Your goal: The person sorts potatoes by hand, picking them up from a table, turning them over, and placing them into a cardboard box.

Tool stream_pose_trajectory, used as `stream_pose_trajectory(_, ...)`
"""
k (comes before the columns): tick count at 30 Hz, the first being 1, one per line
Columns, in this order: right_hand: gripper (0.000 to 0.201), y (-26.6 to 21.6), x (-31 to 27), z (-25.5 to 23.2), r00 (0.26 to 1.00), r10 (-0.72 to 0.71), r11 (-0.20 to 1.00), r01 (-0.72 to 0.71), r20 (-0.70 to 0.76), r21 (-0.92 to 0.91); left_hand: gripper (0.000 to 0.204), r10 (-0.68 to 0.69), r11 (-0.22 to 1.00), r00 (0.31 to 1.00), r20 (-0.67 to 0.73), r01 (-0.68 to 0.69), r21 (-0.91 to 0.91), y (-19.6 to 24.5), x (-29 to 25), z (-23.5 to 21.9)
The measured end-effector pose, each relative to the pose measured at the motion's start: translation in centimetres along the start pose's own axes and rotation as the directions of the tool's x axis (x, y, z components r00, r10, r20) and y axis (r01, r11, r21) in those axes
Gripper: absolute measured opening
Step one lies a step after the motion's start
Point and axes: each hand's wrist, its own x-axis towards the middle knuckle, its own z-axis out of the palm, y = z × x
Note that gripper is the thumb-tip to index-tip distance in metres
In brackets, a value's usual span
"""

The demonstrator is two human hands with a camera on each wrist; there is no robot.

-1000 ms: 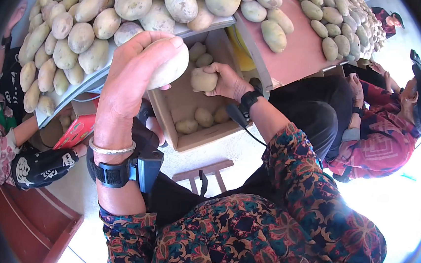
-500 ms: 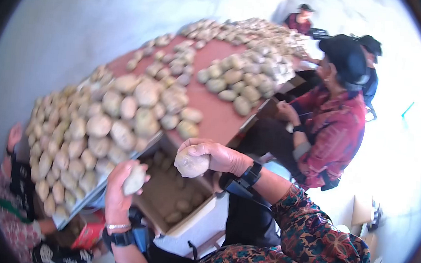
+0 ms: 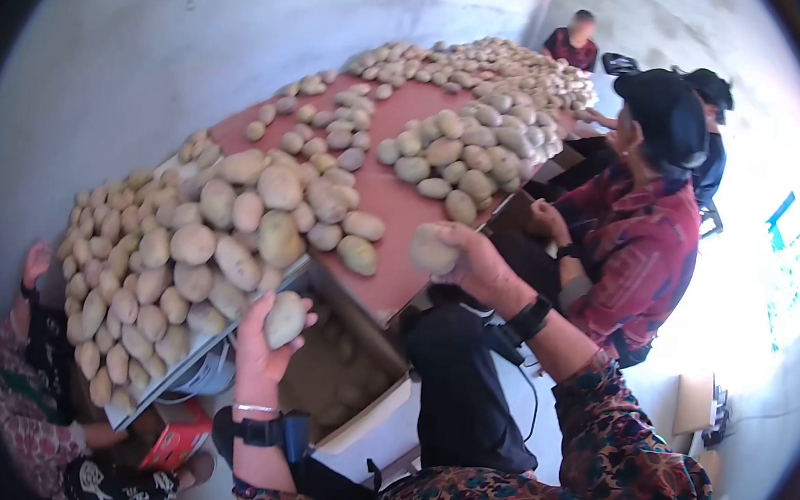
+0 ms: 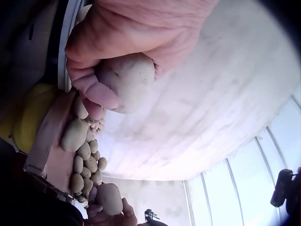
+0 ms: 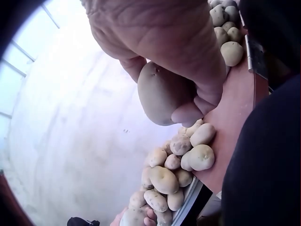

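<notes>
Reddish-brown table (image 3: 395, 198) carries many heaps of potatoes in the head view. The left hand (image 3: 260, 356) holds one potato (image 3: 285, 319) with its fingers curled round it, just off the near edge of the table, above an open cardboard box (image 3: 363, 426). The right hand (image 3: 479, 266) grips a second potato (image 3: 433, 249) beside the same edge, further along it. The box looks to hold only a few potatoes, though its inside is dim, and the heaps remain large, so I judge the work is far from finished. Other persons sit along the far side.

In the left wrist view, the left hand's fingers (image 4: 91, 87) wrap tightly on its pale potato (image 4: 129, 80), with the table edge (image 4: 44, 141) below.

In the right wrist view, the right hand's fingers (image 5: 188, 113) close round the darker potato (image 5: 160, 94), above the table edge (image 5: 230, 122) and a potato heap (image 5: 176, 165).
</notes>
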Motion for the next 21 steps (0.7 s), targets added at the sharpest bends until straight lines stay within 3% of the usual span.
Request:
stream_pose_trajectory(4,0.043,-1.4,3.4,1.9,0.997,-0.075,0.994,0.076,0.022,-0.081,0.041,0.005,1.000,1.000,-0.017,-0.005,-0.007,-0.2,0.2,0.8)
stream_pose_trajectory(6,0.043,-2.1,6.2,2.7,0.970,-0.199,0.956,0.224,0.140,-0.188,0.041,-0.015,1.000,0.999,-0.032,0.015,-0.020,-0.3,0.6,0.9)
stream_pose_trajectory(10,0.042,-2.6,12.7,5.6,0.957,-0.285,0.931,0.290,0.056,-0.220,0.035,-0.049,0.996,0.998,-0.026,0.047,-0.077,-0.2,0.9,1.6)
stream_pose_trajectory(14,0.043,-2.9,18.7,6.6,0.957,-0.252,0.892,0.287,0.144,-0.349,0.035,-0.068,0.995,0.997,-0.025,0.066,-0.075,0.0,1.2,1.5)
stream_pose_trajectory(16,0.045,-2.9,21.0,7.7,0.958,-0.282,0.858,0.225,-0.056,-0.461,0.034,-0.066,0.994,0.998,-0.012,0.065,-0.087,0.1,1.3,1.2)
stream_pose_trajectory(17,0.045,-3.4,22.3,7.8,0.959,-0.277,0.861,0.221,-0.058,-0.458,0.034,-0.070,0.994,0.997,-0.017,0.068,-0.086,0.2,1.3,1.3)
stream_pose_trajectory(19,0.052,-4.3,23.9,8.2,0.934,-0.354,0.684,0.299,0.056,-0.665,0.040,-0.050,0.997,0.997,-0.066,0.046,-0.062,0.3,1.2,1.3)
stream_pose_trajectory(20,0.052,-3.9,24.5,8.6,0.935,-0.349,0.688,0.297,0.057,-0.662,0.040,-0.051,0.997,0.996,-0.072,0.047,-0.061,0.3,1.3,1.3)
stream_pose_trajectory(21,0.050,-3.6,25.0,9.0,0.887,-0.458,0.587,0.350,0.057,-0.730,0.040,-0.040,0.997,0.997,-0.063,0.036,-0.063,0.3,1.4,1.2)
